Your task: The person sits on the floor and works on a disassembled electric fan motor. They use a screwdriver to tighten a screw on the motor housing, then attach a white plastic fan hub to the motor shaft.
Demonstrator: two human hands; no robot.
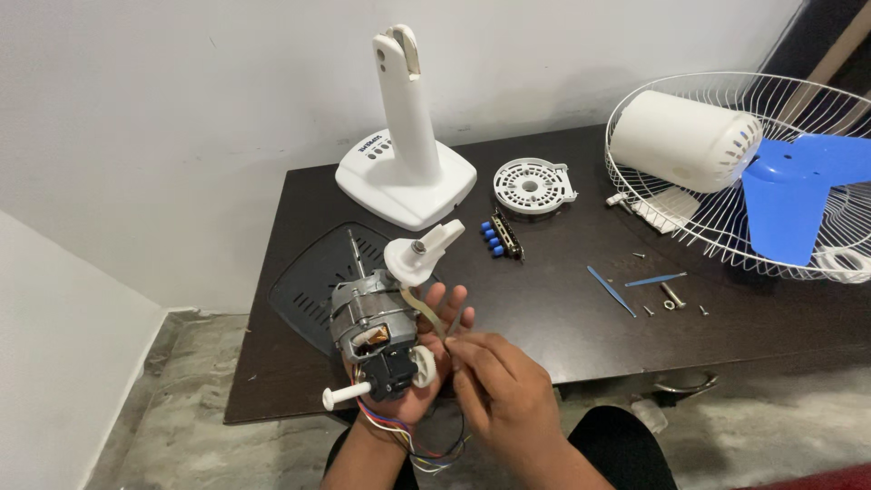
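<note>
I'm seeing my left hand (426,349) cradling the bare fan motor (374,331) over the table's (544,318) front edge while my right hand (494,386) is pinching its strap (426,313); teardown looks mostly done, with guard (726,231), blade (794,186), screws (671,298) lying off at the right end.

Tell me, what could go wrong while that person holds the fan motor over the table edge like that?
The fan motor rests only in the left hand, past the table edge, so it might slip and fall. The right hand pinches a thin strip by the motor; tugging could perhaps strain the coloured wires hanging below. The small screws lie loose on the tabletop and could roll away or get knocked off.
</note>
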